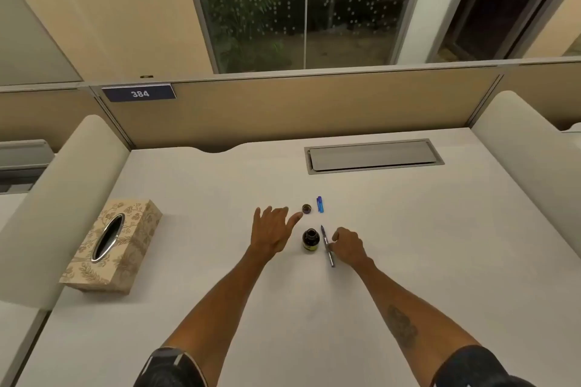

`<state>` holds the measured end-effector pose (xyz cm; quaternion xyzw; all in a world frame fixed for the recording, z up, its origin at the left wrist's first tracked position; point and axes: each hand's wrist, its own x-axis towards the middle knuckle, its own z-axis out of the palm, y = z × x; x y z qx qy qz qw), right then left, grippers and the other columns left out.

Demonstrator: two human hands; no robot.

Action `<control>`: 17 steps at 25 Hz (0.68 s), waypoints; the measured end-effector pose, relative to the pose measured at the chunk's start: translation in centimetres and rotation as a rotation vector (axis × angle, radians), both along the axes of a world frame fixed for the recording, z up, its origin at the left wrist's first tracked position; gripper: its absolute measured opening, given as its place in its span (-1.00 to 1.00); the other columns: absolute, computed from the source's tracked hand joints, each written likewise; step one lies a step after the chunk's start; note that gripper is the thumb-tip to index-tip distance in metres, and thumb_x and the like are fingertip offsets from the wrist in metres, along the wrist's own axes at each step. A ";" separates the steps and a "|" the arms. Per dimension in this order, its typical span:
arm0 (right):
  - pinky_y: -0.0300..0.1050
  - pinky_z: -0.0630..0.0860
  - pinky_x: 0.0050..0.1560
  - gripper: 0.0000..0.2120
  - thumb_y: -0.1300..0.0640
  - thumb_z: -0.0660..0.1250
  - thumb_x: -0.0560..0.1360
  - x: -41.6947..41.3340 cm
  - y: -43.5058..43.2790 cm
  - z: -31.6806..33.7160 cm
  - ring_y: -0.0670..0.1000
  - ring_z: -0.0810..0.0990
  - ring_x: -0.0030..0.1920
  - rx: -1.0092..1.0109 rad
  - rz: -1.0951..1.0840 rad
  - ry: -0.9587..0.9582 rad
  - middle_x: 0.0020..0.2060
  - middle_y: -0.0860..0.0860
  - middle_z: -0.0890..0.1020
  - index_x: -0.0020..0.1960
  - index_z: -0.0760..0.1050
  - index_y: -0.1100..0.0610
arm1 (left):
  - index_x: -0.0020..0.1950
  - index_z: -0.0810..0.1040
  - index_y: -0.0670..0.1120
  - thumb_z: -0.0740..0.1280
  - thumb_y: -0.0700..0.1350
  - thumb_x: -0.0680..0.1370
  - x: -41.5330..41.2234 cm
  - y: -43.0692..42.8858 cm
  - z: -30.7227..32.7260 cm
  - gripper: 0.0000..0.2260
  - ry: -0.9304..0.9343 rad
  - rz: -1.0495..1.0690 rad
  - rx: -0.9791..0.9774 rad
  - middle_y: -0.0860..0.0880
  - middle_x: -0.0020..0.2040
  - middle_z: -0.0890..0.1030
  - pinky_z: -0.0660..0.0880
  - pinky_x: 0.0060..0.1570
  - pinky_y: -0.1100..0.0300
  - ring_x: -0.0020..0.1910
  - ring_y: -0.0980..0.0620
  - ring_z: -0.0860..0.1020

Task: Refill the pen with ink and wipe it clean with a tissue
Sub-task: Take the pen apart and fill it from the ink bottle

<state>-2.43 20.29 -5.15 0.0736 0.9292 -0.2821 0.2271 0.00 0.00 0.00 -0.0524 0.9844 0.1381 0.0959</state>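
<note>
Left hand: we see our left hand [273,234] flat and spread over the desk [220,308], fingers straight, holding nothing. The thumb reaches towards the bottle cap [306,208]; we cannot tell if it touches.
Right hand: our right hand [347,245] has its fingers curled in, the tips closed on the barrel of the pen [328,249] near its middle.
Pen: uncapped, tip pointing away from us, slanted just to the right of the ink bottle. We cannot tell whether it rests on the desk or is lifted.
Ink bottle: the ink bottle [311,240] stands upright and uncapped between our two hands, dark glass with a yellow label.
Bottle cap: lies mouth up, just beyond the bottle.
Pen cap: the blue pen cap [320,204] lies just right of the bottle cap.
Tissue box: the patterned tissue box [132,248] sits well to the left, its oval slot facing up.
Desk back: a closed cable hatch [374,155] is set into the far side; a plate reading 384 [139,93] hangs on the partition.
</note>
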 end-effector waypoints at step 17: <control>-0.07 0.57 -0.10 -0.89 0.17 0.38 0.38 -1.7 -0.8 4.6 0.10 0.68 -0.14 -0.244 -0.234 0.131 -0.23 0.05 0.70 -0.14 0.66 0.12 | 0.22 0.64 -0.06 0.21 0.06 0.65 -1.0 0.0 2.1 -0.69 0.151 0.137 0.550 0.00 0.23 0.66 0.29 0.38 0.07 0.22 0.01 0.58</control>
